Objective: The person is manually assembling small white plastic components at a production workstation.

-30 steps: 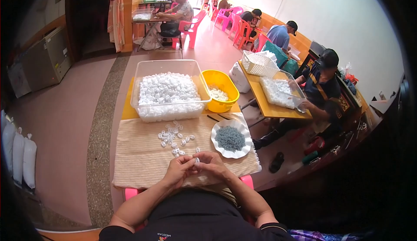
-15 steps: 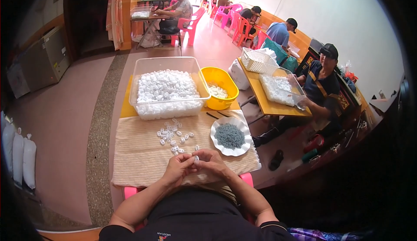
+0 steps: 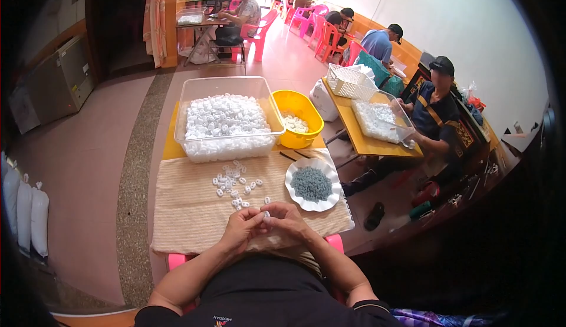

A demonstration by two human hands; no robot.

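Near the front of the cloth-covered table, my left hand and my right hand meet with fingertips pinched together. Between them is a small white plastic piece, mostly covered by the fingers. Loose white oval pieces with two holes lie scattered just beyond my hands. To their right stands a white plate with a wavy rim, heaped with tiny grey-blue parts.
A clear plastic bin full of white pieces stands at the back, beside a yellow tub holding cream-coloured pieces. Two thin dark sticks lie near the plate. At right, a person sits by another table.
My hands stay almost in place, with only slight finger movement around the white piece. The person at right has shifted their head and arm a little.
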